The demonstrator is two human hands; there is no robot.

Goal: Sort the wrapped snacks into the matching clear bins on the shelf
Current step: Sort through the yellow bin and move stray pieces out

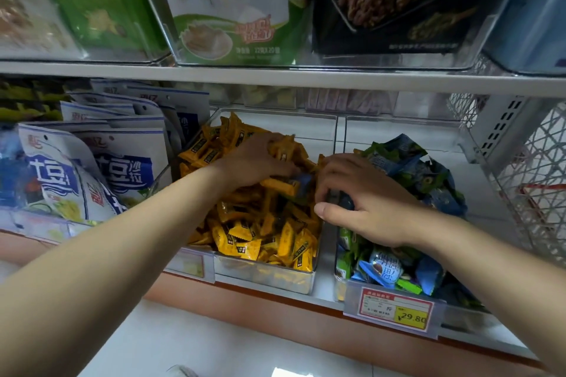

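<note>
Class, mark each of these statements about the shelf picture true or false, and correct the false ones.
1. The left hand is among the yellow snacks. True.
2. The right hand rests on the floor. False: it is at the bin of blue and green snacks.
3. The price tag reads 29.80. True.
4. The bags left of the yellow snacks are black. False: blue and white.

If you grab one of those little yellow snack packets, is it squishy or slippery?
Probably light: each yellow snack packet is small beside the left hand. Likely slippery, since the wrappers look glossy. Pushed, the loose heap would probably slide, not roll.
</note>
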